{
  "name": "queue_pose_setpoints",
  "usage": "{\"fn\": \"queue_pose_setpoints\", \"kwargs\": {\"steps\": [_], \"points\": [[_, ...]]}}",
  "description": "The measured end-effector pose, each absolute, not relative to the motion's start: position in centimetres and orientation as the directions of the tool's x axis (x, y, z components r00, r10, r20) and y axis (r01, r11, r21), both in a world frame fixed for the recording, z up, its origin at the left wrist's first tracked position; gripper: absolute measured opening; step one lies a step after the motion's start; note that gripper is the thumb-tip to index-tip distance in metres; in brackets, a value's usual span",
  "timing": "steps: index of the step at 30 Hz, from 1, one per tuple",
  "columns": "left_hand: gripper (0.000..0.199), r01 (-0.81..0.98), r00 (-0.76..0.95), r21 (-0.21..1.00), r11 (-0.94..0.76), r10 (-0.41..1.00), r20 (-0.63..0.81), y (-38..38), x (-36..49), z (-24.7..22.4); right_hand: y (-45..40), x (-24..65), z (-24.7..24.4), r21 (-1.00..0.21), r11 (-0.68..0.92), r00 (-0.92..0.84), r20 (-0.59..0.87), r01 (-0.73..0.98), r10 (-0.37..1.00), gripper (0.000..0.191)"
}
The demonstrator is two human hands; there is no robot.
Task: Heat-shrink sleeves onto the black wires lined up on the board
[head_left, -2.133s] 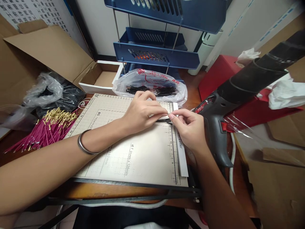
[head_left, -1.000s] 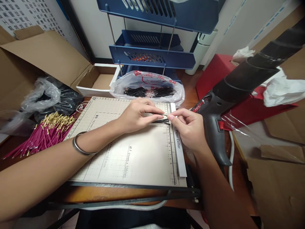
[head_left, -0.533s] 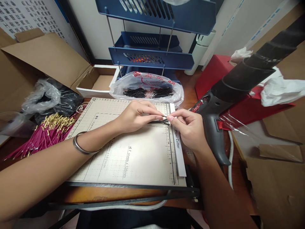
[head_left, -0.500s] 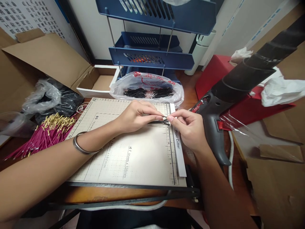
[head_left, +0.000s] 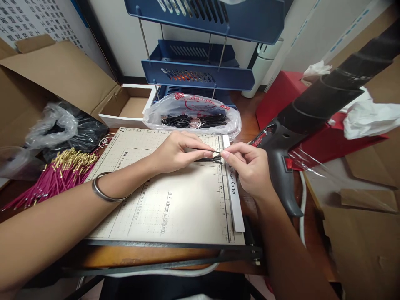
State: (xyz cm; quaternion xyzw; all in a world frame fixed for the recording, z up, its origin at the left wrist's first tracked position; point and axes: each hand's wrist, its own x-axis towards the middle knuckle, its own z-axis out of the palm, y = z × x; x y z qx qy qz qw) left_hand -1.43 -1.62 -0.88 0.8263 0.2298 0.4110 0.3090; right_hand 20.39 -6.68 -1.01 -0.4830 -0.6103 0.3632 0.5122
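Several thin black cords (head_left: 215, 158) run out from under the fingers of my left hand (head_left: 179, 153), which pinches them near the right side of the cream paper cutter board (head_left: 187, 200). My right hand (head_left: 248, 166) is closed, thumb and forefinger pinching at the tip of a black cord, just over the white guide strip (head_left: 234, 196) marked "Paper Cutter". Both sets of fingertips almost meet there. The cords' far ends are hidden beneath my left hand.
Behind the board sits a plastic bag (head_left: 150, 118) of black cords, below a blue rack (head_left: 200, 75). Purple cords with gold ends (head_left: 67, 168) lie left, near an open carton (head_left: 62, 71). A heat gun (head_left: 286, 154) and red box (head_left: 275, 98) stand right.
My hands stay almost in place. A small pale piece visible at my fingertips earlier no longer shows, and my right fingers have shifted slightly rightward. The view has shifted a little.
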Motion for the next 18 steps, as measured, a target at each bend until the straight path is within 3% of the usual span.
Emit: {"fn": "queue_pose_setpoints", "kwargs": {"steps": [3,18], "points": [[0.018,0.172,0.522,0.703,-0.690,0.670,0.529,-1.74,-1.45,-0.86,-6.73,20.44,-1.02,-0.935,0.272,-0.012,0.277,0.229,0.961,0.018],[0.014,0.174,0.532,0.690,-0.702,0.657,0.534,-1.51,-1.49,-1.19,-6.59,20.50,-1.47,-0.920,0.285,0.013,0.300,0.268,0.954,0.019]]}}
